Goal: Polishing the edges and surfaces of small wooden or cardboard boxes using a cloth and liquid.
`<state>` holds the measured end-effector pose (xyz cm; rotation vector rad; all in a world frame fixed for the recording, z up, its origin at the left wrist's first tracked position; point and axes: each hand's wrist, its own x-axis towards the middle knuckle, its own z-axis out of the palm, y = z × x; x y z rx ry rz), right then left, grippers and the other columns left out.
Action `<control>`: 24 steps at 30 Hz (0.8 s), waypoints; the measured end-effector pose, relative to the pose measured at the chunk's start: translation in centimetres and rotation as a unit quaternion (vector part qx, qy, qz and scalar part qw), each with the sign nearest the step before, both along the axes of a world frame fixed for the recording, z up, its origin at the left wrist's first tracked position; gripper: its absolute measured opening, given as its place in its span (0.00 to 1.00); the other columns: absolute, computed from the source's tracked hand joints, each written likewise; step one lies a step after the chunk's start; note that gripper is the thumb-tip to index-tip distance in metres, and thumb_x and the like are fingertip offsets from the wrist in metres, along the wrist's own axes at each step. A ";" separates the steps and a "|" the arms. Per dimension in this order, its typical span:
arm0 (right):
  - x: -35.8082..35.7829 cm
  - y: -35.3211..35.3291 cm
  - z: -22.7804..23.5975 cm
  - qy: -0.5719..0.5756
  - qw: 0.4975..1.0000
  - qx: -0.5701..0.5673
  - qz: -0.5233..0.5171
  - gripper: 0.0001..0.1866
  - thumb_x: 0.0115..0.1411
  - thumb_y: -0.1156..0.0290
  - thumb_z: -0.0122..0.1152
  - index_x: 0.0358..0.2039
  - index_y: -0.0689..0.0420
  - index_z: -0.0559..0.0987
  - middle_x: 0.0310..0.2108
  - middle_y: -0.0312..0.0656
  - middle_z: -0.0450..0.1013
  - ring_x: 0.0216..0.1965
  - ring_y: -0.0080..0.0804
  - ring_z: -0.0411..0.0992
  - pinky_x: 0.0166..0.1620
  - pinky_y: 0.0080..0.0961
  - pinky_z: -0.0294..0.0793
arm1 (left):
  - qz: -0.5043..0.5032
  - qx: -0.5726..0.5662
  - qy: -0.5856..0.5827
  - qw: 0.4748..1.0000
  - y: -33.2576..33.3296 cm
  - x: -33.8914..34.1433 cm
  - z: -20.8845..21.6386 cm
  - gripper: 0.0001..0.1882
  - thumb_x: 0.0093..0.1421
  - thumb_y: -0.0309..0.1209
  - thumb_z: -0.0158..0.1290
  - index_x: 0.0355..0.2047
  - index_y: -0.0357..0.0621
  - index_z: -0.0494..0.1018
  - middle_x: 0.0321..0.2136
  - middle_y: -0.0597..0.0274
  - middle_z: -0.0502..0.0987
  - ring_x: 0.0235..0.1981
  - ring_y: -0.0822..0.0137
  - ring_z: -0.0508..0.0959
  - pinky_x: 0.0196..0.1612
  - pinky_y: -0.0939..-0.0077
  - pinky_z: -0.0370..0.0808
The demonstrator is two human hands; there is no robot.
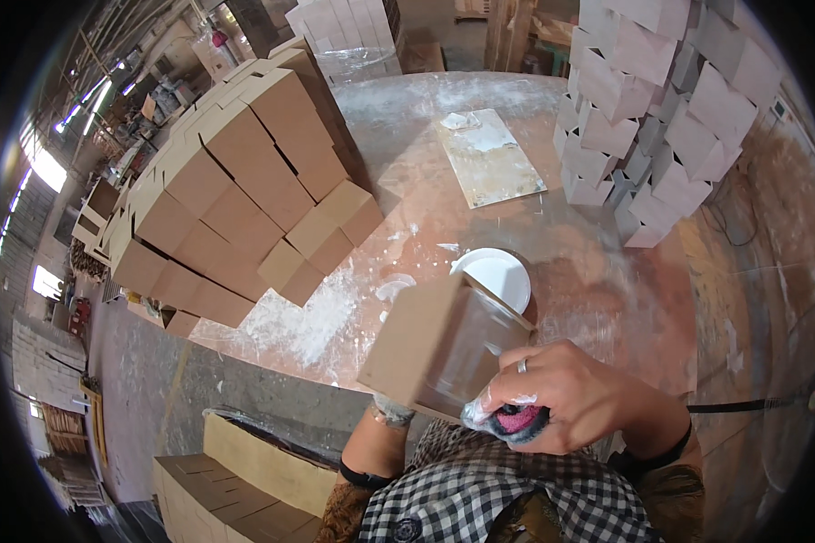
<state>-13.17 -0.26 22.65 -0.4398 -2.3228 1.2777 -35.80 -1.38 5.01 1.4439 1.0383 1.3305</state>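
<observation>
My left hand (391, 412) supports a brown box (409, 337) from its near lower side, and the box hides most of its fingers. The box is tilted over the near edge of the table, and one side of it carries whitish, wet-looking streaks. In my right hand (575, 391) is a pink and dark sponge-like pad (522, 420), close to the streaked side. White paste smears the fingers of that hand. Just beyond the box stands a round white dish (498, 271), partly hidden by it.
Stacked brown boxes (244, 154) rise on the table's left. White-coated boxes (620, 81) are piled at the far right. A paste-marked board (503, 167) lies toward the back. White residue (308, 317) covers the table near the brown stack. An open carton (244, 484) of brown boxes stands lower left.
</observation>
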 end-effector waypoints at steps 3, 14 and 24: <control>0.3 -0.4 -0.4 -0.061 0.998 0.022 -0.005 0.17 0.40 0.68 0.64 0.33 0.55 0.72 0.24 0.44 0.68 0.26 0.42 0.69 0.27 0.33 0.67 | -0.002 -0.022 -0.050 0.999 0.3 -1.5 0.0 0.27 0.59 0.36 0.48 0.56 0.39 0.57 0.54 0.56 0.62 0.54 0.65 0.65 0.54 0.71 0.64; 0.0 0.3 1.5 -0.153 0.966 0.206 0.023 0.12 0.40 0.69 0.60 0.26 0.56 0.69 0.16 0.40 0.67 0.29 0.38 0.68 0.27 0.33 0.64 | -0.035 -0.030 -0.048 0.998 0.9 -1.8 0.0 0.27 0.60 0.37 0.47 0.57 0.39 0.56 0.55 0.56 0.61 0.54 0.65 0.64 0.55 0.72 0.63; -0.2 3.0 1.6 -0.170 0.930 0.320 -0.054 0.11 0.37 0.69 0.58 0.25 0.55 0.72 0.19 0.38 0.68 0.29 0.33 0.67 0.30 0.31 0.64 | -0.058 -0.023 -0.021 0.998 0.9 -1.6 -0.1 0.27 0.60 0.37 0.47 0.57 0.39 0.56 0.56 0.56 0.60 0.54 0.66 0.64 0.55 0.72 0.63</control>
